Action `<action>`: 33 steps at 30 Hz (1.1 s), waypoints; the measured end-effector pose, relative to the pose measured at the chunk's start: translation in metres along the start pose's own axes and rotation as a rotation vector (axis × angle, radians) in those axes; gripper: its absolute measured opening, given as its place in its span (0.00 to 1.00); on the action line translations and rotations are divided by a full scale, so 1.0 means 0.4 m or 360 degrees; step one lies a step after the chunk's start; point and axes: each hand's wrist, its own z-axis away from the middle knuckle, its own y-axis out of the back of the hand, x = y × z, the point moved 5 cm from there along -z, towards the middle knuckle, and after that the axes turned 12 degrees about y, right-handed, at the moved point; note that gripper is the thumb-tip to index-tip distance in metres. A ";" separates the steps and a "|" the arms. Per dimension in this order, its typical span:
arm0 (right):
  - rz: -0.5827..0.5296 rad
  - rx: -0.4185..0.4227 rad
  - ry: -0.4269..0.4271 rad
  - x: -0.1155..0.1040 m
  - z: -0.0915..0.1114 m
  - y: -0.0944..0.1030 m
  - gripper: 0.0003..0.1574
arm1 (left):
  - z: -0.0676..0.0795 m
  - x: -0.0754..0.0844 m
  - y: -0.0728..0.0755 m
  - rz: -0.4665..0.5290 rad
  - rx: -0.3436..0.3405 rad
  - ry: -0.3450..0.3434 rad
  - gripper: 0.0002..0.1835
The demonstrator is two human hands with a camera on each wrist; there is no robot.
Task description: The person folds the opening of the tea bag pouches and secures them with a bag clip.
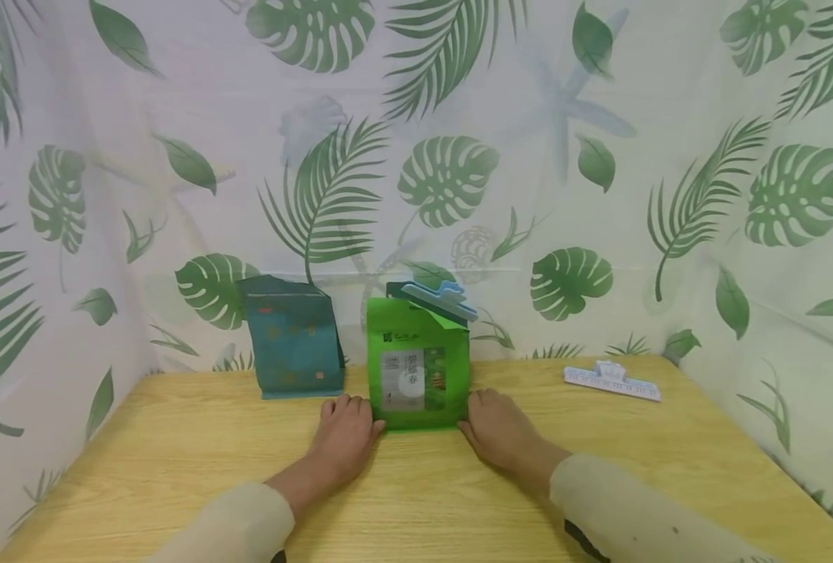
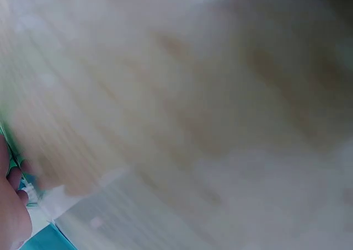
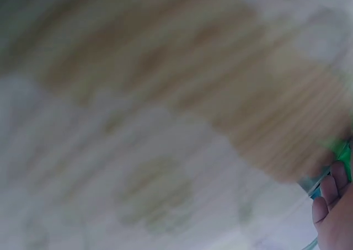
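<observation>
A bright green tea bag [image 1: 423, 336] with a label and a small window stands upright on the table. Its top is folded over, and a light blue sealing clip [image 1: 440, 299] lies slanted across the fold. My left hand [image 1: 346, 438] grips the bag's lower left side, thumb at the front corner. On the opposite side my right hand [image 1: 504, 430] holds the lower right edge in the same way. Only parts of the left hand [image 2: 14, 211] and right hand [image 3: 336, 217] show at the edges of the wrist views.
Behind and left of the green bag stands a teal bag [image 1: 292, 340] with a folded top. A pale sealing clip [image 1: 612, 381] lies at the back right of the wooden table [image 1: 423, 508]. A leaf-printed cloth [image 1: 430, 102] hangs behind and along both sides.
</observation>
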 end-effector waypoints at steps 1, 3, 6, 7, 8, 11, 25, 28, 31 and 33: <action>0.0003 0.0001 -0.0010 0.004 0.001 0.001 0.18 | -0.003 0.003 -0.001 -0.0001 0.0002 -0.0003 0.19; 0.0014 0.0004 -0.0020 0.010 0.002 0.002 0.18 | -0.007 0.010 -0.002 -0.0017 -0.0006 -0.0011 0.20; 0.0039 0.0000 -0.0013 0.015 0.003 0.005 0.18 | -0.013 0.016 -0.005 -0.0046 -0.0017 -0.0006 0.21; 0.0044 0.0000 -0.0008 0.017 0.002 0.005 0.17 | -0.014 0.017 -0.005 -0.0053 -0.0015 -0.0004 0.21; 0.0049 -0.0002 -0.0006 0.018 0.002 0.004 0.17 | -0.016 0.018 -0.005 -0.0062 -0.0008 -0.0001 0.21; 0.0057 -0.0005 -0.0013 0.024 0.000 0.006 0.18 | -0.024 0.022 -0.004 -0.0075 0.0012 0.0007 0.19; 0.0005 -0.0006 -0.0039 0.036 -0.006 0.025 0.22 | -0.039 0.024 0.005 -0.0069 -0.0013 0.0071 0.20; -0.0085 0.0007 -0.0074 0.048 -0.008 0.044 0.24 | -0.039 0.024 0.023 -0.0054 -0.0082 0.0111 0.24; -0.0147 0.0075 -0.0083 0.069 -0.013 0.073 0.25 | -0.047 0.023 0.063 -0.0037 -0.0054 0.0160 0.26; -0.0160 0.0162 -0.0073 0.085 -0.020 0.098 0.26 | -0.057 0.023 0.103 -0.0033 0.0038 0.0175 0.26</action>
